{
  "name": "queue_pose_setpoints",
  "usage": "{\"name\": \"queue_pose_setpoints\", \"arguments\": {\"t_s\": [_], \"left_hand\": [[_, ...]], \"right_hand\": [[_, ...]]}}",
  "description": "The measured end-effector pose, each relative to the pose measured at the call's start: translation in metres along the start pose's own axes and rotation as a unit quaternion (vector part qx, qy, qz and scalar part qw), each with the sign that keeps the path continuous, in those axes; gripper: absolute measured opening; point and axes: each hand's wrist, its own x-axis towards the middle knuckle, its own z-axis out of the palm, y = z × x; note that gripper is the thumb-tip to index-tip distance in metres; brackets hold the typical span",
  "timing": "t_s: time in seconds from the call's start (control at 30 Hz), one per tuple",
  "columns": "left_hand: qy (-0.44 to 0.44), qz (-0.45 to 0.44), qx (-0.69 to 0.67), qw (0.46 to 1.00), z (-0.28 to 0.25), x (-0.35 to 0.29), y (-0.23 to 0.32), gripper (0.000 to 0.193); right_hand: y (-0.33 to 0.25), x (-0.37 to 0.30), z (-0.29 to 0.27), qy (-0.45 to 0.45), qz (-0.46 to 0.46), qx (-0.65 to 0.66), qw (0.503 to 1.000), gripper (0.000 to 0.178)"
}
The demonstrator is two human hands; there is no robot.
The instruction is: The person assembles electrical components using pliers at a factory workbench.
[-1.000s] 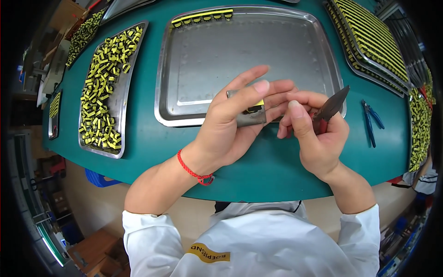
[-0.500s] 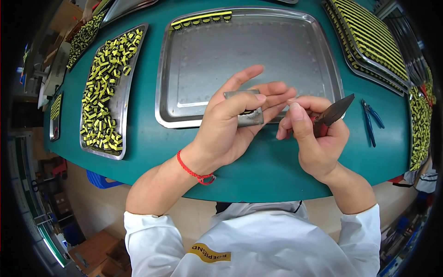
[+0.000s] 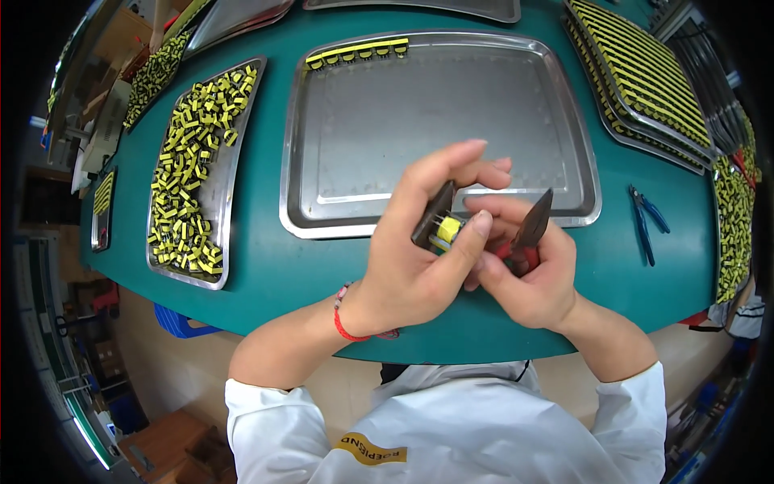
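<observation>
My left hand (image 3: 415, 258) is curled round a dark metal block (image 3: 435, 211). Its thumb presses on a small yellow-and-black transformer (image 3: 446, 232), whose thin pins point up and left toward the block. My right hand (image 3: 536, 286) is closed round a pair of pliers (image 3: 534, 222) with red handles and dark jaws pointing up. Its fingertips meet the left thumb beside the transformer; whether they also grip it is hidden. Both hands are just above the near edge of a large metal tray (image 3: 451, 231).
One row of yellow-topped transformers (image 3: 359, 54) lines the tray's far left edge. At left, another tray (image 3: 216, 194) holds a loose heap of them. Blue-handled cutters (image 3: 647, 222) lie at right on the green table (image 3: 322, 278). Stacked full trays (image 3: 645, 81) stand far right.
The yellow transformer now shows between my hands. My left hand has turned, tilting the metal block upright. My right hand has moved left and down against it, carrying the pliers.
</observation>
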Motion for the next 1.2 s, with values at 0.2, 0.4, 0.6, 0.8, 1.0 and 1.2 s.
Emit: {"name": "queue_pose_setpoints", "arguments": {"t_s": [0.2,0.4,0.6,0.8,1.0,1.2], "left_hand": [[-0.046,0.041,0.069,0.996,-0.005,0.004,0.004,0.051],[-0.147,-0.020,0.190,0.971,-0.015,0.005,0.011,0.058],[-0.132,0.001,0.172,0.976,-0.005,0.008,0.016,0.068],[-0.098,-0.019,0.112,0.989,-0.004,0.007,0.017,0.069],[-0.095,-0.068,0.041,0.992,0.000,-0.002,0.005,0.048],[-0.064,-0.123,0.010,0.990,0.004,-0.002,0.004,0.046]], "right_hand": [[0.006,-0.005,-0.003,-0.017,-0.028,-0.043,0.999,0.042],[0.007,-0.002,0.003,0.021,-0.010,0.005,1.000,0.036],[0.015,0.001,0.002,0.048,-0.021,-0.047,0.998,0.030],[0.023,0.001,-0.005,-0.012,-0.021,-0.059,0.998,0.032],[0.018,0.001,0.004,0.022,-0.017,0.009,1.000,0.028],[0.014,0.001,0.004,0.036,-0.019,-0.030,0.999,0.026]]}}
